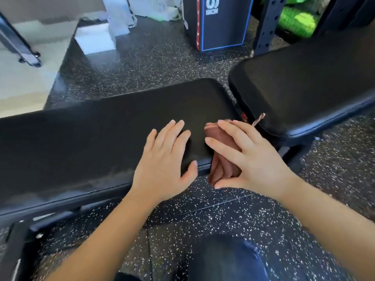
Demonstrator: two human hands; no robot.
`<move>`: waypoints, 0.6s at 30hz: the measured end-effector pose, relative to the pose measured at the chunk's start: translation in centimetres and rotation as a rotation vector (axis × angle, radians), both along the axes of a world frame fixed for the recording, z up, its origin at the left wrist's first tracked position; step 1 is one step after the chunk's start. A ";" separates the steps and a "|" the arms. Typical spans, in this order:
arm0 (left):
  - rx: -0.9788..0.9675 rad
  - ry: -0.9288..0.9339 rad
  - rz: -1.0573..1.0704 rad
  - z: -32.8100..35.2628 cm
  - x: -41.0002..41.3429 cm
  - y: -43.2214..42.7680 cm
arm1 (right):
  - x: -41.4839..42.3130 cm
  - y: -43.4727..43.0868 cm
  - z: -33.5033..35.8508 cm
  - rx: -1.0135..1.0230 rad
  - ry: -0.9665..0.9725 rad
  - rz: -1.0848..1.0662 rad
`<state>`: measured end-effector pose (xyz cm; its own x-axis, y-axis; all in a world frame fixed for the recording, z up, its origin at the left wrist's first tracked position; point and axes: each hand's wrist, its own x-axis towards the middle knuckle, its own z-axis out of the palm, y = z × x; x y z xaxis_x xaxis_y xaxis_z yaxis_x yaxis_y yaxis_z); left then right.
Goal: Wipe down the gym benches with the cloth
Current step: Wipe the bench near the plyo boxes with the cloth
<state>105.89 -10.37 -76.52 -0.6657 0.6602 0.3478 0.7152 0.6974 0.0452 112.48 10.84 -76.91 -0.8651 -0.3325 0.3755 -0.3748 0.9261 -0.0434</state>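
A long black padded bench (91,138) runs from the left edge to the middle of the view. A second black pad (304,84) rises at the right, with a narrow gap between the two. My left hand (164,163) lies flat on the near right part of the long pad, fingers spread, thumb at the front edge. My right hand (249,157) presses a folded reddish-brown cloth (223,159) against the pad's right end. The cloth hangs over the front edge, and a thin strip of it pokes up by the gap.
Black speckled rubber flooring (233,216) lies under the benches. A dark box with blue edging (217,23) and a black perforated rack post (265,25) stand behind. Green items (296,21) sit at the back right. My knee in dark trousers (225,258) is below.
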 end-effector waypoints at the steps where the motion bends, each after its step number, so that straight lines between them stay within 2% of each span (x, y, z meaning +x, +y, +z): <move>1: 0.001 0.001 0.000 0.0 0.0 0.0 | -0.1 0.2 0.0 0.011 0.003 0.010; 10: 0.046 -0.004 0.061 0.1 0.1 0.0 | -0.3 1.2 -0.6 0.003 0.112 0.057; 18: 0.140 0.025 0.104 0.2 0.5 -1.0 | -1.1 -2.3 0.0 -0.003 0.138 0.044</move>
<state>106.35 -11.37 -76.34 -0.7179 0.5322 0.4488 0.6417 0.7558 0.1301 111.42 8.54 -76.87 -0.7895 -0.3679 0.4913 -0.4180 0.9084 0.0085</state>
